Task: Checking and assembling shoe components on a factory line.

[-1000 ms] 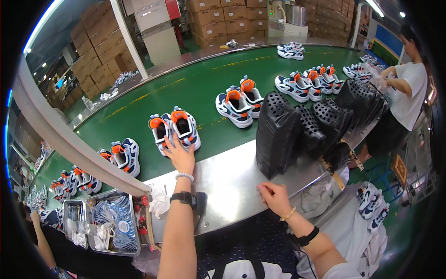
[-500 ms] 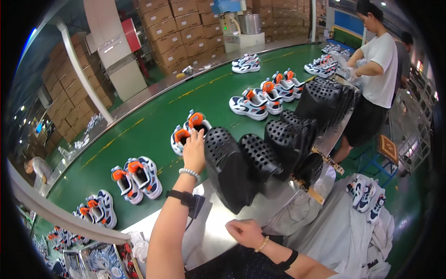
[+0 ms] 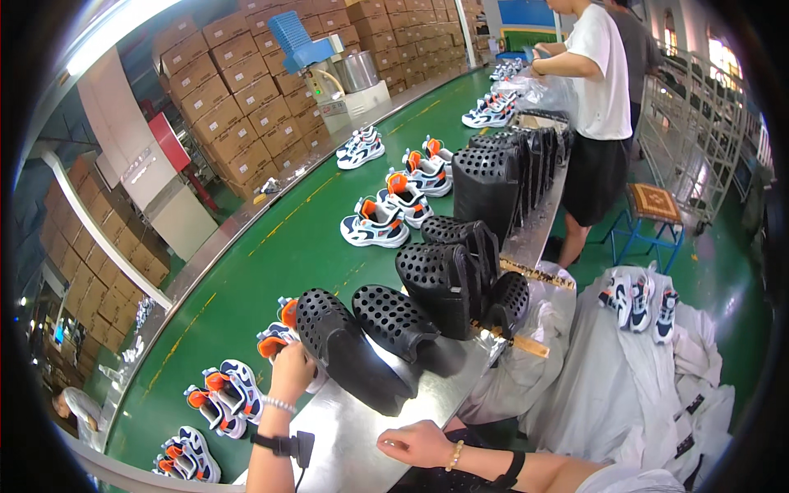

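My left hand [image 3: 293, 370] is bent over a white and navy sneaker [image 3: 275, 335] with an orange lining, one of a pair on the green belt. Its fingers are curled at the shoe's collar, their tips partly hidden. Just right of it, a black clog-shaped piece with round holes [image 3: 333, 329] leans on the metal ledge, and a second perforated piece [image 3: 394, 320] is beside it. Low over the ledge, my right hand [image 3: 415, 444] is curled closed, and the inside of the fist is hidden.
More sneaker pairs [image 3: 374, 223] stand along the green belt [image 3: 271, 246]. Several black perforated pieces [image 3: 486, 177] line the ledge. A person in a white shirt [image 3: 598, 74] works farther along, near a stool [image 3: 653, 204]. At right, sneakers [image 3: 641, 304] lie on grey cloth [image 3: 567, 394].
The view has turned, so the belt and shoes sit farther left and lower. My left hand's fingers, stretched over the sneakers before, are now curled at one. My right hand stays closed.
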The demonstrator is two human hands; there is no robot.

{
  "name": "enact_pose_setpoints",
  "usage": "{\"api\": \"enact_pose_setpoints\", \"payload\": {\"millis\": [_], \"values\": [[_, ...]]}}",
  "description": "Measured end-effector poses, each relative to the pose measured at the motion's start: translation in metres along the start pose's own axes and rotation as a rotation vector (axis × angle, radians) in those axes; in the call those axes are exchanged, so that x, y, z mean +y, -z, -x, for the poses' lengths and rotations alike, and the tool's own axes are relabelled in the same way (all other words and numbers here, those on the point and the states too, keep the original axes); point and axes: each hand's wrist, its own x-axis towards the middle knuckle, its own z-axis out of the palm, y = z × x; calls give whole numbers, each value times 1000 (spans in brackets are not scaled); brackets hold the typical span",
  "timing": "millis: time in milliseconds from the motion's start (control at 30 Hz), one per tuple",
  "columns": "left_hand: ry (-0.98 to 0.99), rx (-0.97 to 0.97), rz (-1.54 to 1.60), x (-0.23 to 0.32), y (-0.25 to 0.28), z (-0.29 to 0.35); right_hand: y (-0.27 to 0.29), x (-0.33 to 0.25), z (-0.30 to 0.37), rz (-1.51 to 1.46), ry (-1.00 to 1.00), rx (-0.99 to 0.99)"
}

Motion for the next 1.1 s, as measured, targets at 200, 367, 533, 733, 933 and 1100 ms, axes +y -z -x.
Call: {"api": "enact_pose_setpoints", "payload": {"millis": [200,367,533,733,933,1100], "values": [[200,416,-50,-7,21,18,0,-4,-3,16,-10,17],[320,492,-62,-23,-7,0,6,-9,-7,47,-19,-37],[342,82,-206,-46,-20,-19,7,-8,-7,61,-31,-10],[135,-290,-289,-144,-68,-30,-3,-8,-6,74,1,37],[134,-189,-453,-133,-70,-28,-1,-10,-4,122,45,84],[158,-102,-614,-126,-67,-23,-7,-10,-2,159,59,115]]}}
